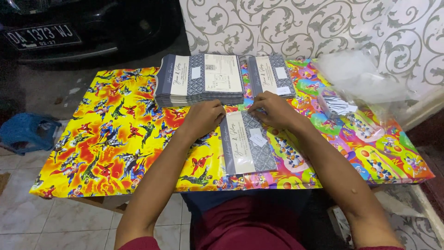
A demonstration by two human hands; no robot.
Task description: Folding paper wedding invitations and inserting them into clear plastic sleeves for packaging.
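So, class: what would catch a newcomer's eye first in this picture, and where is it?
The bright cartoon-print table cover fills the middle. At its far edge sits a stack of grey-and-cream cards. In front, the left hand and right hand press the top edge of a single card.

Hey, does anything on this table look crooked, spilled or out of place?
Nothing is spilled or damaged. The card under both hands lies slightly tilted against the table edge, and the clear plastic bags at the far right sit in a loose, crumpled heap.

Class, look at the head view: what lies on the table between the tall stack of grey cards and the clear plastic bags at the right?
In the head view, a smaller pile of grey cards lies between the tall stack and the plastic bags.
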